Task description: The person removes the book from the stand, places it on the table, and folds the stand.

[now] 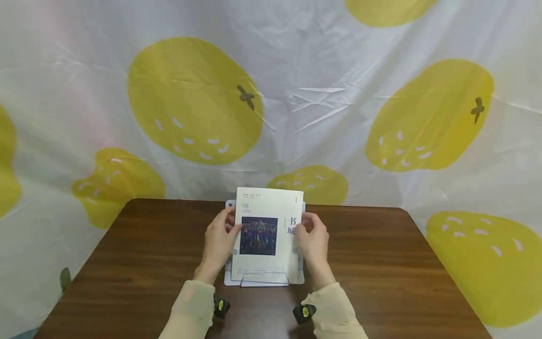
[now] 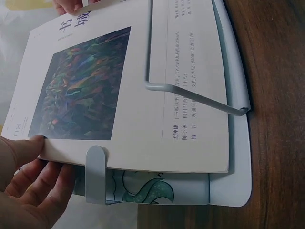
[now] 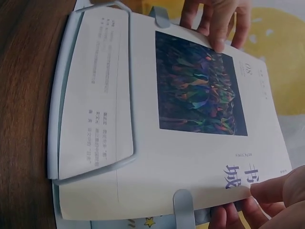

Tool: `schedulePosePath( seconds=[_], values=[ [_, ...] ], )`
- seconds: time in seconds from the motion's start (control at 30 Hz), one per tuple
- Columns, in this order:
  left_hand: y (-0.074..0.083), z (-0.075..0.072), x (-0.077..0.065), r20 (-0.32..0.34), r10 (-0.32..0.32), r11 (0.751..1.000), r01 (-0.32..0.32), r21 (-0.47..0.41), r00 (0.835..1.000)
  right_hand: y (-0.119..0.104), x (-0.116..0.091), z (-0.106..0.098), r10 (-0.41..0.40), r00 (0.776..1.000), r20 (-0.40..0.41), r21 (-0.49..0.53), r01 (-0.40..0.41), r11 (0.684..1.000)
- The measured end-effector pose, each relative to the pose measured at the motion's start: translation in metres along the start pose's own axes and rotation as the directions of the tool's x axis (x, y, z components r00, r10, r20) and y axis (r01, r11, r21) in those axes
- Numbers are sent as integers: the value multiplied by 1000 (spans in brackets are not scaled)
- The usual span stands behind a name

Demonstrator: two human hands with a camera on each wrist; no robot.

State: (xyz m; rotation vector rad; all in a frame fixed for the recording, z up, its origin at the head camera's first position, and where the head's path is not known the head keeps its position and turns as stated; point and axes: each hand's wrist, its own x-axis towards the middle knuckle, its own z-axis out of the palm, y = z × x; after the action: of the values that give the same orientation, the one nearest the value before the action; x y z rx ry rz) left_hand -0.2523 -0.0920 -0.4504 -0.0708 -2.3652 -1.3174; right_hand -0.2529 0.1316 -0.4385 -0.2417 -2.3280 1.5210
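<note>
A white magazine (image 1: 262, 261) with a dark, colourful picture on its cover leans on a pale book stand (image 1: 228, 279). My left hand (image 1: 218, 238) pinches its left edge, thumb on the cover and fingers behind. On the opposite edge, my right hand (image 1: 314, 242) grips it the same way, beside the large title characters. A bent wire holder (image 2: 190, 97) crosses the lower cover. Grey page clips, one on the left side (image 2: 96, 174) and another on the right (image 3: 183, 210), overlap the cover's edges. Part of a green drawing (image 2: 150, 191) shows on the stand behind the magazine.
The stand is near the back edge of a dark brown wooden table (image 1: 381, 263). Behind it hangs a white cloth (image 1: 305, 61) printed with yellow fruit. Small black cameras are strapped at the left wrist (image 1: 221, 307) and right wrist (image 1: 304, 312).
</note>
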Motion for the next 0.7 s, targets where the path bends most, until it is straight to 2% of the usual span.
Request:
schedulePosePath(
  seconds=[0.17,0.3,0.5,0.7],
  values=[
    [1,1,-3,-12,6,1000,-6,-1,1000,0,-3,-2,23,1000,-1,24,-23,999],
    [3,1,1,-32,36,999,-36,-12,999,-5,-2,-2,-6,1000,-23,41,7,999],
    [6,-5,8,-47,9,999,-11,-37,999,-13,4,1,-31,1000,-3,49,31,998],
    [10,-8,16,-51,-6,999,3,-40,999,-21,12,0,-62,998,-16,54,62,997]
  ],
)
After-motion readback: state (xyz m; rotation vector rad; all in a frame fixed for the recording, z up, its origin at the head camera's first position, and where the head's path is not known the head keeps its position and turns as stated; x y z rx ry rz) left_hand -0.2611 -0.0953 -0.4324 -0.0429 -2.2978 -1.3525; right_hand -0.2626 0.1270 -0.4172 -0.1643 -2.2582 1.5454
